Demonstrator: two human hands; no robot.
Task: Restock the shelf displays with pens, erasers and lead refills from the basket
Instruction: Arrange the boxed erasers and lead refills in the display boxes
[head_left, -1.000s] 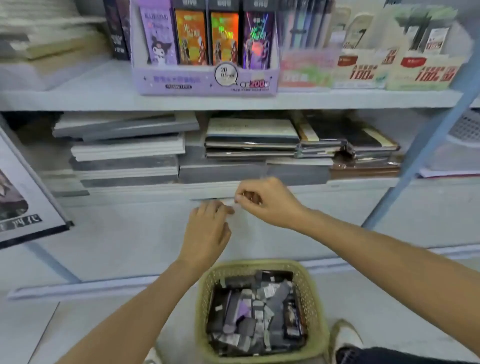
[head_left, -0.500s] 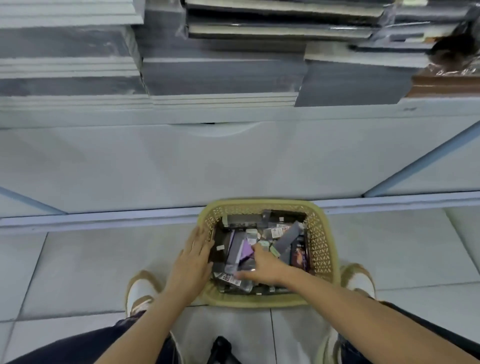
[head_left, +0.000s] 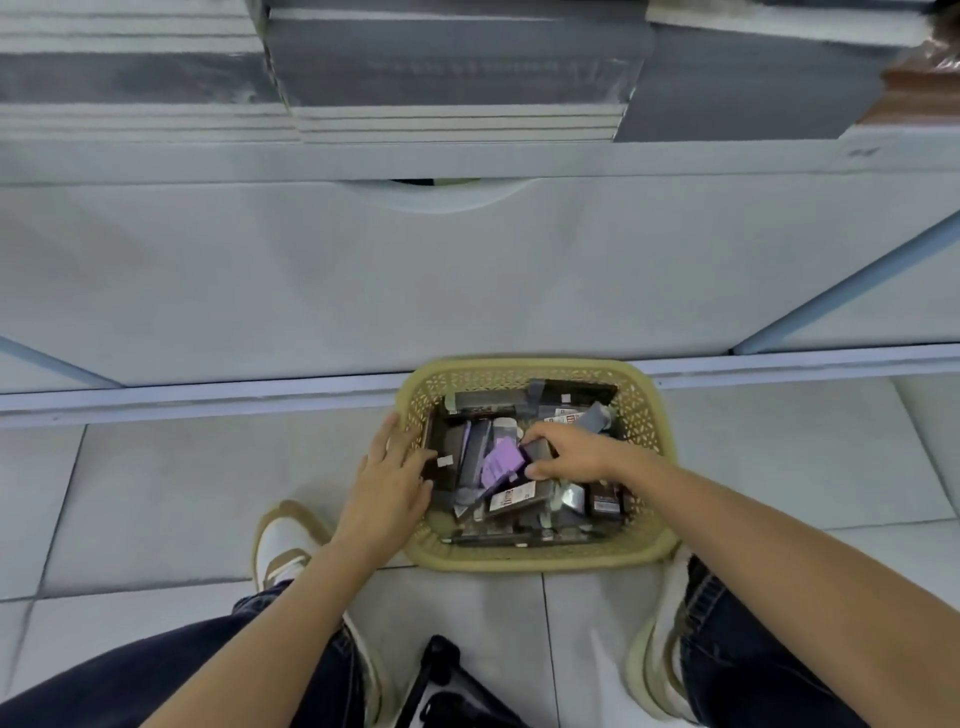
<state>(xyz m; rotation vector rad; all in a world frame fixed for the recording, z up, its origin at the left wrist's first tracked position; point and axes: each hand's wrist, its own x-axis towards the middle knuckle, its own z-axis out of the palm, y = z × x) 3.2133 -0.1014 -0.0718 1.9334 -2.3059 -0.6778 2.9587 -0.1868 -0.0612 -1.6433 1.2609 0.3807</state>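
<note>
Fingers (head_left: 545, 428) of your right hand (head_left: 576, 457) are clamping on a dark packet (head_left: 536, 450) near the middle of the basket (head_left: 655, 415). The index is lying over its far edge and the thumb is pressing its near edge, so you are pinching, not scooping. Your left hand (head_left: 387, 483) is resting on the basket's left rim with fingers straight and a little apart, steadying it on the floor tiles (head_left: 156, 493). The packet is sitting on top of a loose heap of flat packets (head_left: 511, 500), just beside a purple packet (head_left: 501, 460). It is looking light and fairly stiff, and its glossy wrapper may be sliding in a fingertip pinch. You are likely safer gripping it across the short edges with pads on the flat faces, then lifting straight up so the neighbours are not dragging along. Whether it is holding refills, erasers or pens I cannot tell. Leads would be brittle, so you should be avoiding any squeeze or bend.
</note>
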